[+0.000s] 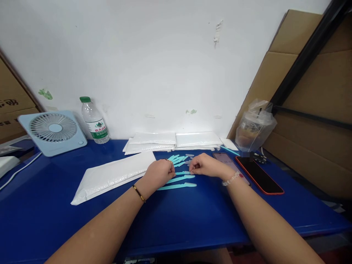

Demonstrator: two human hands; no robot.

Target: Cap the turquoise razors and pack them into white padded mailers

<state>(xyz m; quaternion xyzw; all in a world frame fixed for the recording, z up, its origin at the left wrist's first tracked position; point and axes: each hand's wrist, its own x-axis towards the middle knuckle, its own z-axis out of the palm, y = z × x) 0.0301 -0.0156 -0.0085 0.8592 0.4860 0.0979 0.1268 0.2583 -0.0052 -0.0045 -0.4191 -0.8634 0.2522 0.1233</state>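
Observation:
Several slim teal plastic sticks [180,179] lie on the blue table [192,216] in front of me. My left hand [159,172] and my right hand [205,165] meet over them, fingers curled. Both pinch the ends of one teal stick [183,172] that lies between them. More teal sticks [178,159] are fanned out just behind the hands. A white padded envelope [112,176] lies flat to the left of my left hand.
A stack of white padded envelopes [173,141] sits against the wall. A small blue fan [53,130] and a water bottle [95,121] stand at the back left. Two phones [260,176] and a bagged drink cup [254,128] are at the right, with cardboard [310,110] behind.

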